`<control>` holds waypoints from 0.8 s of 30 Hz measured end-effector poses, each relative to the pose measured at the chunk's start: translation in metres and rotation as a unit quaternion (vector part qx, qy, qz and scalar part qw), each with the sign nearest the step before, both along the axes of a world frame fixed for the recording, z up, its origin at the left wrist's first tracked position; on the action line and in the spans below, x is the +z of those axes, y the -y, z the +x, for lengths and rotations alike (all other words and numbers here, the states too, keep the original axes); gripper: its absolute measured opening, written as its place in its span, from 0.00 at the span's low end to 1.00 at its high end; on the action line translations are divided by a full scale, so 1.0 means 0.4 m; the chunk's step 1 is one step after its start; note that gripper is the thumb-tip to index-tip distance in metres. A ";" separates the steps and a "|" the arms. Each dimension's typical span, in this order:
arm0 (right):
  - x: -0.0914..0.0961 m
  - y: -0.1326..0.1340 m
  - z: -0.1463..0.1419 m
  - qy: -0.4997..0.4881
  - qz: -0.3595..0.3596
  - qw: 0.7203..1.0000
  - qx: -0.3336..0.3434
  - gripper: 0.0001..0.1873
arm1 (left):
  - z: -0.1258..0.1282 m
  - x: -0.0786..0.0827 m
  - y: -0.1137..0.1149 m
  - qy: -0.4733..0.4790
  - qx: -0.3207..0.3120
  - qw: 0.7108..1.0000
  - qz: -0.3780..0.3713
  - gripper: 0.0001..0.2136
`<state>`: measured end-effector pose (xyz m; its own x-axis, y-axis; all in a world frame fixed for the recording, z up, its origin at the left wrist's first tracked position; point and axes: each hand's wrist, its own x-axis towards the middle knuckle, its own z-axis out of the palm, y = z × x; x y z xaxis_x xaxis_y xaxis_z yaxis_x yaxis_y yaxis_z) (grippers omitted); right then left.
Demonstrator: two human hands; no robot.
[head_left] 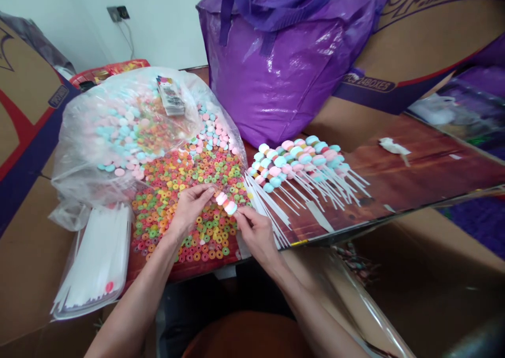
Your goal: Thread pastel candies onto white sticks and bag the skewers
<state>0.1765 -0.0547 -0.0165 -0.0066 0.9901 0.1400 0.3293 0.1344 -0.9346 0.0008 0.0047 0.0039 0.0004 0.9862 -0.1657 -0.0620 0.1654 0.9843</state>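
Observation:
A candy skewer (226, 204) of pink, white and blue pieces is held between my two hands, above a spread of gummy rings (205, 237). My right hand (257, 237) pinches its lower right end; the stick itself is mostly hidden by the fingers. At the upper left end my left hand (193, 205) is closed in a pinch, on what looks like an orange gummy ring at the skewer's tip. Finished-looking candy skewers (300, 161) lie stacked to the right, their white sticks (272, 211) pointing toward me.
A clear plastic bag (79, 142) of pastel candies lies behind the rings, with a small stack of printed cards (171, 98) on it. White sticks in a pack (97, 258) rest at the left. A purple bag (276, 79) and cardboard boxes (437, 42) stand behind the table.

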 end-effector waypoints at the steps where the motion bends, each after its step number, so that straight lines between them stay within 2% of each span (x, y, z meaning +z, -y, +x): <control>1: 0.000 0.000 0.000 0.004 0.000 1.000 -0.003 0.14 | 0.001 0.000 0.002 0.008 0.000 1.000 -0.002 0.17; 9: -0.001 -0.001 -0.008 0.016 0.030 0.999 -0.007 0.14 | -0.003 0.010 0.010 0.129 -0.001 0.988 -0.088 0.17; 13: -0.005 -0.001 -0.026 0.011 0.055 0.998 -0.020 0.16 | 0.002 0.013 0.012 0.159 -0.008 0.980 -0.122 0.19; 20: -0.001 -0.012 -0.038 -0.017 0.036 0.999 -0.012 0.18 | 0.010 0.011 0.043 0.134 -0.024 0.985 -0.109 0.19; 22: 0.001 -0.017 -0.032 -0.040 0.018 0.999 0.005 0.18 | 0.005 0.019 0.036 0.113 -0.041 0.988 -0.093 0.19; 24: 0.000 -0.022 -0.022 -0.065 0.003 0.998 0.005 0.19 | -0.002 0.031 0.006 0.073 -0.070 0.993 -0.066 0.20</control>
<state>0.1676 -0.0460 -0.0163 0.0025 0.9892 0.1463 0.2033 0.1428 -0.9687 -0.0002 0.0024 0.0163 0.1690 0.9447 -0.2809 -0.1700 0.3087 0.9359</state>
